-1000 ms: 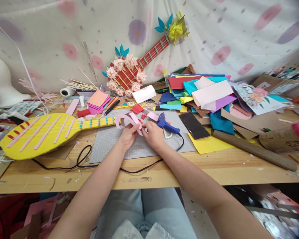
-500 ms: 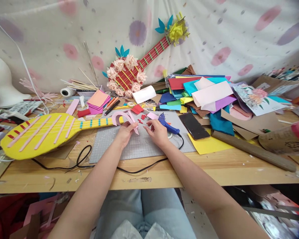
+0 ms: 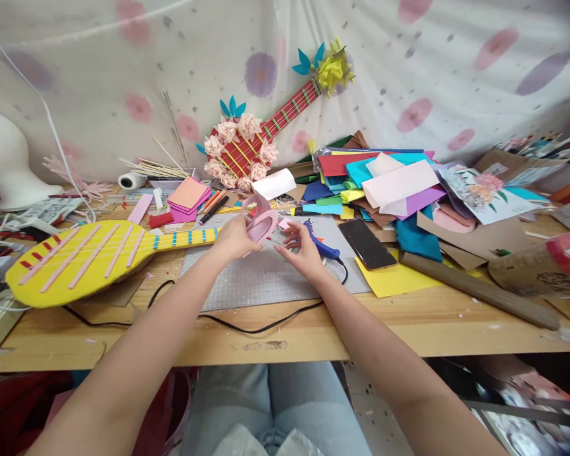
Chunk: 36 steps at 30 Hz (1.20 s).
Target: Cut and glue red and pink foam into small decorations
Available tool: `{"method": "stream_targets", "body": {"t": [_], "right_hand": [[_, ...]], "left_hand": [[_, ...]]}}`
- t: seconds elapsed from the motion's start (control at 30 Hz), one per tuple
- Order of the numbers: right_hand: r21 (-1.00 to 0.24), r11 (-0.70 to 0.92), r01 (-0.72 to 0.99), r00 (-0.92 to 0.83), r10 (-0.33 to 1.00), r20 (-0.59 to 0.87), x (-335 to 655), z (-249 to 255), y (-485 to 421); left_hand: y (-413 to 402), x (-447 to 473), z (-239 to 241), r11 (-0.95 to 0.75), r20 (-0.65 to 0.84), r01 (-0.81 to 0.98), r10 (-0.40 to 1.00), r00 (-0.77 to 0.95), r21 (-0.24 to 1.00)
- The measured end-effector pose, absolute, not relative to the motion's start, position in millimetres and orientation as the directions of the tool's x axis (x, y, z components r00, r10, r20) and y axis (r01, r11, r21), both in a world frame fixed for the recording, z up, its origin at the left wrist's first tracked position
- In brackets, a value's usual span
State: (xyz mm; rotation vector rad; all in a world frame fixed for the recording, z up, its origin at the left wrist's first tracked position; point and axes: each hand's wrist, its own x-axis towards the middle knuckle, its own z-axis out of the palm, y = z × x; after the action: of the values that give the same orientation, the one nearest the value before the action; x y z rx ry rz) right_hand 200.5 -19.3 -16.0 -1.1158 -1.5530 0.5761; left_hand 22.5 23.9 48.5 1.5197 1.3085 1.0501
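Note:
My left hand (image 3: 235, 239) is closed on a curled pink foam piece (image 3: 260, 221), holding it just above the grey cutting mat (image 3: 266, 278), near the neck end of the yellow cardboard guitar (image 3: 88, 255). My right hand (image 3: 304, 247) hovers beside it with fingers spread, holding nothing, fingertips close to the pink piece and to small red-tipped pins (image 3: 279, 235). A blue glue gun (image 3: 323, 246) lies just behind my right hand on the mat.
A black phone (image 3: 365, 235) lies right of the mat on yellow paper (image 3: 393, 278). Coloured foam sheets (image 3: 384, 180) are heaped at the back right. A red guitar with paper flowers (image 3: 259, 140) leans on the cloth. A black cable (image 3: 247, 323) runs along the front edge. A wooden stick (image 3: 479, 288) lies at right.
My left hand has lifted the pink piece up and away from the mat, and it now looks curled. My right hand has let go of it and opened. The camera tilted slightly.

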Motion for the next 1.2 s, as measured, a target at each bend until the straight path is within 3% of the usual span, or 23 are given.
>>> {"method": "stream_targets", "body": {"t": [0.13,0.27,0.4,0.53,0.63,0.73,0.8,0.9,1.03,1.2], "right_hand": [[-0.846,0.447,0.291,-0.008,0.885,0.465,200,-19,-17],[-0.735,0.51,0.447,-0.113,0.848,0.519,206,-16,-20],[-0.617,0.56,0.553,-0.279,0.822,0.496,214,-9,-23],[-0.682,0.518,0.516,-0.206,0.848,0.488,219,-8,-21],[-0.756,0.47,0.457,-0.162,0.879,0.449,218,-5,-21],[-0.781,0.427,0.455,-0.197,0.904,0.379,212,-2,-25],[-0.775,0.374,0.51,-0.174,0.927,0.333,205,0,-27],[-0.72,0.269,0.639,-0.112,0.959,0.259,194,0,-28],[-0.682,0.16,0.714,-0.038,0.981,0.19,184,-7,-27],[-0.873,-0.012,0.488,0.047,0.999,0.013,175,-12,-29]], "left_hand": [[21,30,52,-0.252,0.221,0.285,0.966,0.138,0.925],[24,31,48,-0.375,0.349,0.19,0.924,0.154,0.908],[27,26,50,-0.503,0.426,0.358,0.862,0.275,0.787],[29,21,52,-0.633,0.474,0.463,0.773,0.422,0.62],[28,20,52,-0.698,0.462,0.582,0.714,0.526,0.417],[26,21,56,-0.726,0.353,0.686,0.654,0.669,0.042],[24,22,59,-0.724,0.265,0.665,0.615,0.743,-0.185],[23,24,63,-0.725,0.197,0.595,0.564,0.802,-0.348],[26,26,63,-0.774,0.173,0.53,0.502,0.847,-0.347],[30,18,63,-0.764,0.321,0.625,0.558,0.765,-0.162]]}}
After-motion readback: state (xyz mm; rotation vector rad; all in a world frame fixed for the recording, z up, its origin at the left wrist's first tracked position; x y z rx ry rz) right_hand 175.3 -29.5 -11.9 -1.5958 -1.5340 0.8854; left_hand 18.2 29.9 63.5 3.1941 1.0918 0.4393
